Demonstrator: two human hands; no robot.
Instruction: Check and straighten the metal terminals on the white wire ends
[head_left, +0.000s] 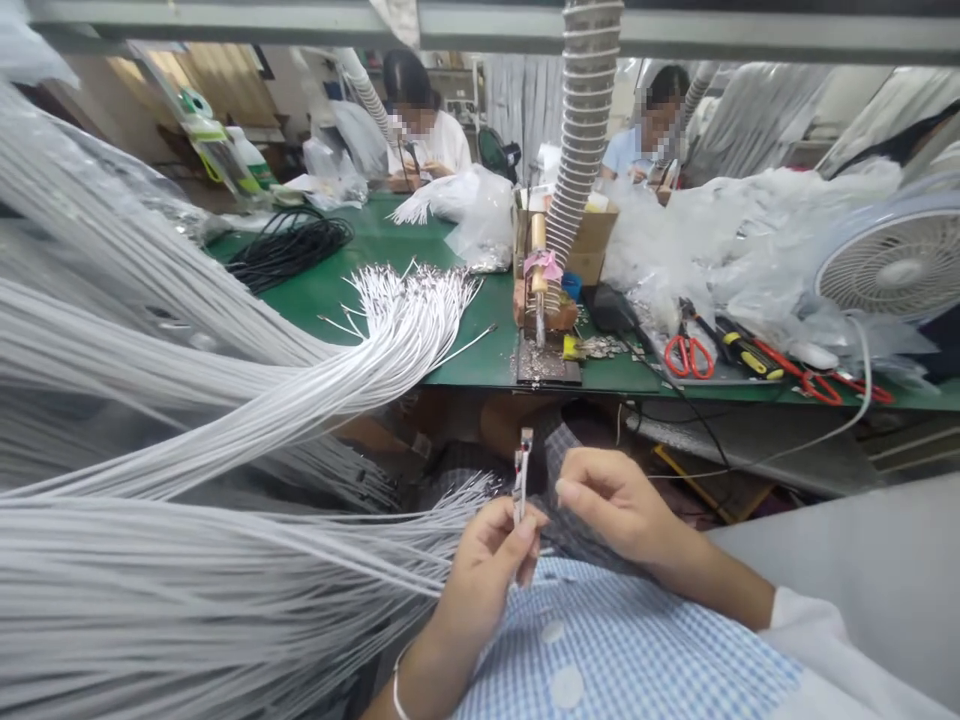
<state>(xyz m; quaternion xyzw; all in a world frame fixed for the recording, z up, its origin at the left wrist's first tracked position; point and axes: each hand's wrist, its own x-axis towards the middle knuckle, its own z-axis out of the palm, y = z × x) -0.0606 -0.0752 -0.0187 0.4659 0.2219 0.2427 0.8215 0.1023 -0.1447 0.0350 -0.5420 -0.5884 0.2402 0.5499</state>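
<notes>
My left hand [487, 560] pinches white cables [524, 472] between thumb and fingers in front of my lap. Their small connector ends stand upright above the fingertips, with bits of coloured wire showing. A little to the right, my right hand [619, 505] is closed, thumb against curled fingers, apart from the cable ends. Whatever may be inside its fingers is hidden. Beside my left hand a thick bundle of white cables [225, 570] stretches off to the left.
On the green table [300, 300] lies another white cable bundle [405, 320]. A soldering iron [538, 270] stands beneath a ribbed hose [589, 110]. To the right are red-handled scissors [688, 355], a yellow-black tool [750, 352], plastic bags [697, 235] and a fan [892, 260]. Two people sit opposite.
</notes>
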